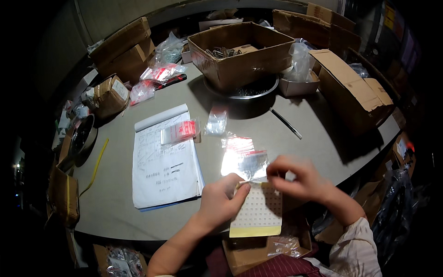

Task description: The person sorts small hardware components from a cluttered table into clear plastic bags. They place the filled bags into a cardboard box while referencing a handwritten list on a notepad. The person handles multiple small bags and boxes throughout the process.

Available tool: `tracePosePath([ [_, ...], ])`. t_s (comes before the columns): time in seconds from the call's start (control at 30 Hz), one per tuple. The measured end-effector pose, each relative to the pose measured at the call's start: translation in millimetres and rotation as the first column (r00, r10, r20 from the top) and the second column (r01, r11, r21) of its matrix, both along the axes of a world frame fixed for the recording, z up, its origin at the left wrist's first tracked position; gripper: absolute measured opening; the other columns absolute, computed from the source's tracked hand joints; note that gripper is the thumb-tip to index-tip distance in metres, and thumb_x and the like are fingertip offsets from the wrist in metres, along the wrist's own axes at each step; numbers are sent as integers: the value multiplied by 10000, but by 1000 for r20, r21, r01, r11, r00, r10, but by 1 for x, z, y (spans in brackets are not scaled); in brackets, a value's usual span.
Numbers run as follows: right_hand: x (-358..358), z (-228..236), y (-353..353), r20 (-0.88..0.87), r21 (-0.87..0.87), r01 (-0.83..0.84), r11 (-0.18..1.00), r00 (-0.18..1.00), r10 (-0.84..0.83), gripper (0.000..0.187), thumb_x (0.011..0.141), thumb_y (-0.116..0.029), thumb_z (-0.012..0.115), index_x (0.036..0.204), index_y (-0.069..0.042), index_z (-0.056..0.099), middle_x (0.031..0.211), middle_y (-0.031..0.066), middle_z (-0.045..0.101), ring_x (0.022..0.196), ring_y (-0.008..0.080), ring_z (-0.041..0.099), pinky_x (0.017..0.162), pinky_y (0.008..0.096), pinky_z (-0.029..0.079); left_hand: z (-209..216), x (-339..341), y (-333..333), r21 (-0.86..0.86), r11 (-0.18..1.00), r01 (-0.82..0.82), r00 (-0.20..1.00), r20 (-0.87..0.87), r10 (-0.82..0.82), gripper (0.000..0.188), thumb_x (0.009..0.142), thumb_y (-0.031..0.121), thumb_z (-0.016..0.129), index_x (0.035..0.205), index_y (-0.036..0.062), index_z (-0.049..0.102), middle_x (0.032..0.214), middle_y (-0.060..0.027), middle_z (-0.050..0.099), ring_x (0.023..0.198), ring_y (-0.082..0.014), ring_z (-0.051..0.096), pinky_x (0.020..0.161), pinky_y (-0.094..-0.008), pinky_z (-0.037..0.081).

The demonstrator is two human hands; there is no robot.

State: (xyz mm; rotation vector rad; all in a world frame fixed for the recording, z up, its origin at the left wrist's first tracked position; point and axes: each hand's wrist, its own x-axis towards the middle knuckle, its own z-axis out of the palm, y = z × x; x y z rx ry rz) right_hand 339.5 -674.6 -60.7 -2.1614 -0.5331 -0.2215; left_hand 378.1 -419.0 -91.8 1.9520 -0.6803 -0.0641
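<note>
Between my hands is a sheet of small printed stickers (257, 210) on yellow backing, hanging over the table's near edge. My left hand (223, 199) pinches its upper left corner between thumb and fingers. At the sheet's upper right, my right hand (297, 177) has its fingers curled together; motion blurs it, and whether a sticker is in them cannot be seen. Just beyond the fingers lies a clear zip bag (247, 164) with a red strip, on top of other such bags.
A written notepad (161, 180) with a bagged item lies left. A black pen (286, 123) lies right. Behind, a cardboard box of metal parts (242, 55) rests on a metal bowl (251, 96). More boxes line the far rim. An open carton (240, 258) sits below the table edge.
</note>
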Motion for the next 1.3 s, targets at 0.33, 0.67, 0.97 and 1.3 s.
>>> tracePosePath([
  [0.33, 70, -22, -8, -95, -545, 72, 836, 985, -147, 293, 902, -271, 725, 1024, -5, 714, 866, 183, 730, 806, 353, 713, 732, 427, 543, 9, 4, 2, 65, 914, 401, 810, 441, -386, 97, 812, 146, 788, 802, 97, 705, 644, -44, 609, 579, -254, 590, 584, -376, 454],
  [0.67, 24, 49, -14, -569, -623, -388, 679, 821, -52, 526, 882, -494, 780, 1093, -12, 753, 978, 229, 745, 944, 378, 732, 823, 457, 562, 21, 3, 5, 147, 937, 316, 851, 393, -349, 145, 791, 156, 763, 856, 49, 690, 1228, -137, 680, 1261, -339, 600, 1093, -490, 420],
  [0.97, 52, 5, -7, -257, -273, -178, 945, 960, 107, 201, 889, -130, 707, 1035, -12, 636, 896, 147, 693, 805, 302, 677, 726, 399, 535, 5, 16, 8, 210, 888, 410, 828, 323, -459, 167, 798, 196, 727, 859, 51, 670, 1176, -142, 672, 1275, -352, 588, 1151, -494, 374],
  [1.3, 63, -2, -18, -276, -518, -110, 849, 960, -44, 376, 891, -265, 792, 1104, -11, 614, 908, 170, 718, 847, 377, 699, 734, 428, 535, 14, 13, 12, 154, 878, 454, 853, 211, -478, 110, 803, 126, 695, 862, 36, 669, 1270, -104, 732, 1278, -318, 609, 1163, -481, 380],
])
